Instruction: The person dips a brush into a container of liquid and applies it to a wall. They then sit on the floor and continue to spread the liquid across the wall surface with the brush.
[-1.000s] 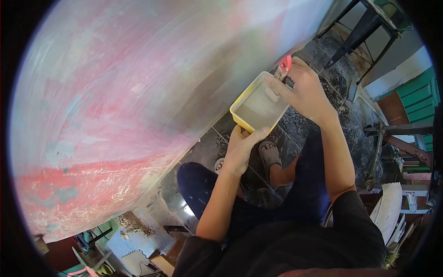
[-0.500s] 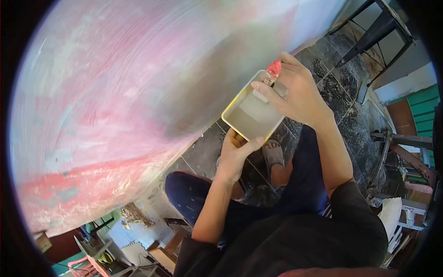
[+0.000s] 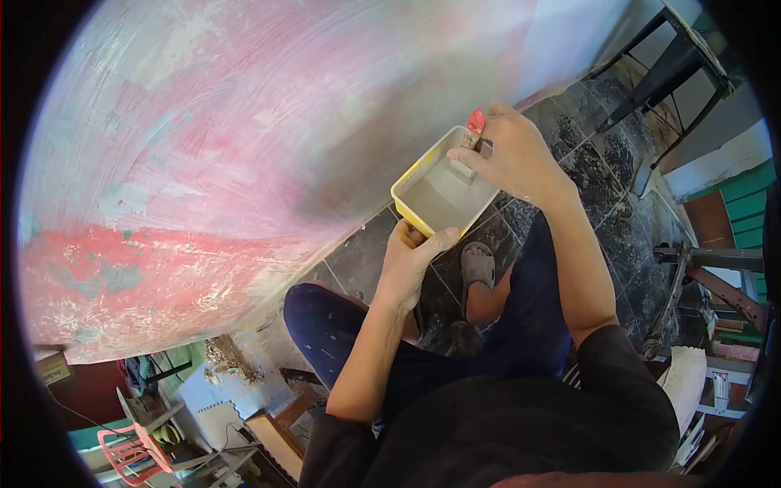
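My left hand (image 3: 409,264) grips the near end of a yellow-edged rectangular tub (image 3: 412,218), thumb over the rim and fingers underneath. Greyish-white liquid paint (image 3: 433,203) covers the tub's bottom. In my right hand (image 3: 517,154) is a paintbrush (image 3: 473,126) with a red handle end, pinched between thumb and fingers. Its pale bristle end points down into the far part of the tub, at the paint. Left of the tub rises a wall (image 3: 220,146) streaked with pink, white and grey brush marks.
Dark, paint-spattered floor tiles (image 3: 606,187) lie below. A black metal stool or table frame (image 3: 659,73) stands at upper right. Timber and tools crowd the right edge (image 3: 720,285). At lower left are a red plastic chair (image 3: 134,455) and a board with debris (image 3: 232,366).
The brush and my right hand have shifted slightly left and lower in the tub. The tub is tilted a little differently, showing more of its yellow side. The head view has turned slightly.
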Available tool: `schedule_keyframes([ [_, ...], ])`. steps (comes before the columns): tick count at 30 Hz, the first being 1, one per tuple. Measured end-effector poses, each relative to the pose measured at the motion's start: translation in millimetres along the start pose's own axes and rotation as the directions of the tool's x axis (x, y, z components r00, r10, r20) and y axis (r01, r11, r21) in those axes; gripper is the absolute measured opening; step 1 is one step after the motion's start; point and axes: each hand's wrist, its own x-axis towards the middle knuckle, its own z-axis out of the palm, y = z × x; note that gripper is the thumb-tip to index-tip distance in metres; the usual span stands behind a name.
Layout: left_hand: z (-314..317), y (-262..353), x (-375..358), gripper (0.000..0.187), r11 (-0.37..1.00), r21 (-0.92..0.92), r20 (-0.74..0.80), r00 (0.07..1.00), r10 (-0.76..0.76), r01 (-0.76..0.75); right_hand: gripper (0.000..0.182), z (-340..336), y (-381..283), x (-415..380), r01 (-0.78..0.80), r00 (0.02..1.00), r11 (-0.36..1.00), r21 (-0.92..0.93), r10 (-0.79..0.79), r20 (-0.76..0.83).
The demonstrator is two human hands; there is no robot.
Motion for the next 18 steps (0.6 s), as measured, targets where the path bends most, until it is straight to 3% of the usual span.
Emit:
schedule_keyframes([
  [5, 4.0, 2.4, -8.5, 0.073, 0.999, -0.031, -0.067, 0.997, 0.029, -0.031, 0.036, -2.2, -7.6, 4.5, 0.001, 1.000, 1.000, 0.018, -0.001, 0.027],
  [8, -2.5, 9.0, -14.0, 0.074, 0.999, -0.028, -0.110, 0.994, 0.020, -0.023, 0.035, -3.4, -28.9, 16.4, 0.019, 0.992, 0.999, 0.027, -0.022, 0.122],
  [10, -8.5, 13.1, -18.0, 0.066, 0.992, -0.124, -0.112, 0.994, 0.000, -0.014, 0.034, 5.1, -39.6, 20.7, 0.030, 0.991, 0.998, 0.046, -0.036, 0.133],
  [14, -32.5, -3.6, -18.5, 0.066, 0.987, -0.074, -0.168, 0.977, 0.131, -0.145, 0.033, 20.8, -58.3, 27.1, 0.108, 0.986, 0.993, 0.046, -0.113, 0.125],
  [18, -50.9, -8.3, -22.4, 0.061, 0.971, -0.162, -0.174, 0.973, 0.149, -0.177, 0.036, 40.7, -59.3, 30.2, 0.130, 0.987, 0.991, -0.013, -0.128, 0.096],
])
